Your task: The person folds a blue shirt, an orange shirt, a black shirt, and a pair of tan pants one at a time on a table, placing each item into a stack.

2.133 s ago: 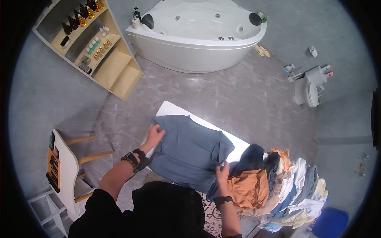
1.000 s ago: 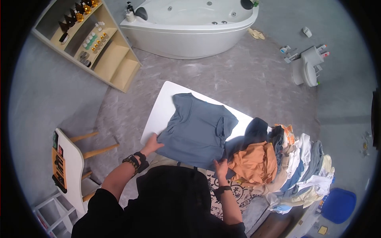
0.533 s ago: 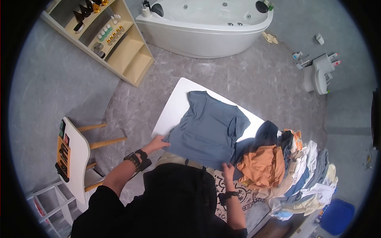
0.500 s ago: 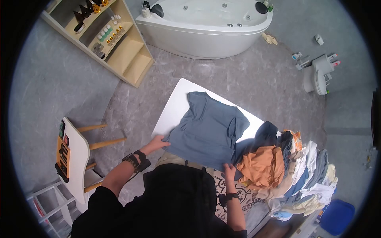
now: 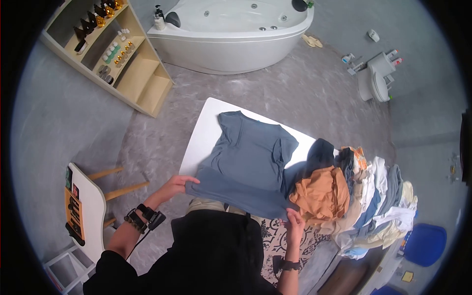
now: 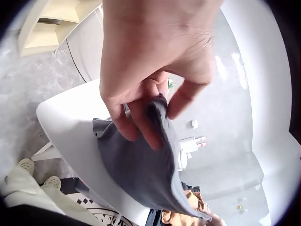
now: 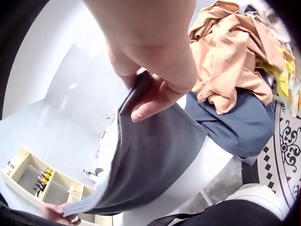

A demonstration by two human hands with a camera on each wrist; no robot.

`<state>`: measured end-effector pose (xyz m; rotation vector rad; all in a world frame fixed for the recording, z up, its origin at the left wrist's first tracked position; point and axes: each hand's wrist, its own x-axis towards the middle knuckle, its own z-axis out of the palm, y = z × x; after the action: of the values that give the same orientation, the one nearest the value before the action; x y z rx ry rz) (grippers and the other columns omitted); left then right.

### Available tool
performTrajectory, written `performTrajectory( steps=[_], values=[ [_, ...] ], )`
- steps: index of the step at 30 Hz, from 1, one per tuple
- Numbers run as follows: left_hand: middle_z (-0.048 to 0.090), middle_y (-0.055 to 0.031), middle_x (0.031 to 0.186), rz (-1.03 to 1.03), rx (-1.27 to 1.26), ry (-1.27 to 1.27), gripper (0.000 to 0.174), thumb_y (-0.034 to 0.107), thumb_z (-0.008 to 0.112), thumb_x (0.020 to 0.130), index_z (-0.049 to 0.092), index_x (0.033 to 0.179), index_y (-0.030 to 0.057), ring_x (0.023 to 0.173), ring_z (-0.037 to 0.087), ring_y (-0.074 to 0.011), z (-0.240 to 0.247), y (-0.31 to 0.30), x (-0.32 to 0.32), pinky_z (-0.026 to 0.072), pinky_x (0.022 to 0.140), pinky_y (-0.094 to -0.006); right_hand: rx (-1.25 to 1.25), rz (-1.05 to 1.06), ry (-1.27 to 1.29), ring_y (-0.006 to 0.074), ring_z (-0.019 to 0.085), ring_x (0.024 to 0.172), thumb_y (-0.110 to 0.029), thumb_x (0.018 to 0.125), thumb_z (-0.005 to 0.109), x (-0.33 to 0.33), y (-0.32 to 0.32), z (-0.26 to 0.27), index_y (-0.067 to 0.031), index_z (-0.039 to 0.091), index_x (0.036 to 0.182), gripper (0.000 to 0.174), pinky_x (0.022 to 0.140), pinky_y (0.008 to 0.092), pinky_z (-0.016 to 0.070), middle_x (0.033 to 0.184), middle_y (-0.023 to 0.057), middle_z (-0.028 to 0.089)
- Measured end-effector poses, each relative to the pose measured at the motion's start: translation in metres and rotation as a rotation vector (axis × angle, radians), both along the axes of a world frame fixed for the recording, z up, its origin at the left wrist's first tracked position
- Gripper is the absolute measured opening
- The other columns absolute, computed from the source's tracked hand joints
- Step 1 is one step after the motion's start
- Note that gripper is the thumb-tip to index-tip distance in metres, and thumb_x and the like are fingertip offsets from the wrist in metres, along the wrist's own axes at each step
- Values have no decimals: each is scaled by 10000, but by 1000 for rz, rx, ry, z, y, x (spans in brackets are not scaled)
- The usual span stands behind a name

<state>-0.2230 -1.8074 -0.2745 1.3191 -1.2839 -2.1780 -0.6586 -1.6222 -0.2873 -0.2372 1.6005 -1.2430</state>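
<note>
Both ends of the lower hem (image 5: 238, 200) of a slate-blue, short-sleeved fabric T-shirt (image 5: 250, 152) are being pinched: the left hand (image 5: 176, 186) is gripping one end between thumb and fingers, and the right hand (image 5: 295, 222) is clamping the other likewise. The T-shirt is lying mostly spread on a smooth white rectangular table (image 5: 200, 130), its body reaching away from the grip, with the neckline (image 5: 259, 123) near the far edge. Its length is running roughly straight ahead of the person, while the hem is stretching crosswise between the hands, raised off the tabletop. Neither hand is clearly sitting nearer the neckline; the right is resting just beside a crumpled orange fabric garment (image 5: 322, 196). That hem, facing the neckline across the shirt's length, is probably forming the relation that matters most
</note>
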Motion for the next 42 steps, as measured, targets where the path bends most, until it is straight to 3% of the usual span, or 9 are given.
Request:
performTrajectory(
  steps=[5,9,20,25,29,36,39,41,42],
  values=[
    [642,25,866,-178,-59,-108,468,-141,473,803,611,1223,15,712,516,-18,-38,45,35,409,644,-180,-45,285,19,290,682,981,163,717,538,6,38,9,99,501,1257,544,764,304,565,1000,124,655],
    [642,-18,923,-81,-140,-95,557,-151,405,734,620,1219,19,769,538,-56,-47,83,38,417,690,-185,-10,243,73,128,642,712,158,707,540,6,65,-7,53,619,1128,442,710,246,531,867,65,677],
    [675,-118,1097,89,-187,-29,428,-158,419,813,616,1178,-49,997,628,-135,-22,139,43,488,867,-255,-81,325,60,190,699,831,-19,923,562,9,107,-18,60,613,1139,236,683,254,561,928,111,697],
    [713,-114,950,162,-256,-177,186,38,594,905,661,1050,-56,892,658,-129,-2,118,31,492,820,-238,-130,362,70,197,703,817,-58,943,540,8,95,-26,47,629,1109,215,655,246,542,924,131,705],
    [713,-109,832,194,-285,-165,209,143,630,921,669,975,-56,788,672,-133,-18,75,25,509,750,-237,-101,351,184,105,572,547,-94,935,570,7,55,-19,13,631,823,167,548,230,473,628,40,611],
    [687,-118,747,282,-206,67,248,193,592,956,619,876,-41,676,683,-170,-37,-41,-14,530,622,-273,-89,299,292,105,548,525,-158,934,587,-35,-72,-29,-28,621,811,182,496,224,425,605,29,579],
    [680,-129,847,328,-260,70,317,204,612,939,523,1141,-23,701,670,-167,-45,-97,-38,524,636,-274,-156,151,228,105,590,664,-188,933,606,-46,-130,-38,-3,572,1084,241,578,229,462,800,49,642],
    [671,-132,882,369,-255,31,431,223,642,917,470,1241,-3,713,664,-172,-67,-110,-45,522,640,-279,-89,85,276,147,621,887,-201,937,605,-36,-147,-38,-50,325,1421,578,660,266,523,1097,89,618],
    [649,-148,917,366,-372,-179,536,227,677,875,417,1297,23,771,652,-205,-95,-112,-45,519,676,-311,-73,73,293,151,599,912,-193,930,612,-37,-144,-55,-85,360,1403,546,668,276,523,1131,86,587]
  ],
)
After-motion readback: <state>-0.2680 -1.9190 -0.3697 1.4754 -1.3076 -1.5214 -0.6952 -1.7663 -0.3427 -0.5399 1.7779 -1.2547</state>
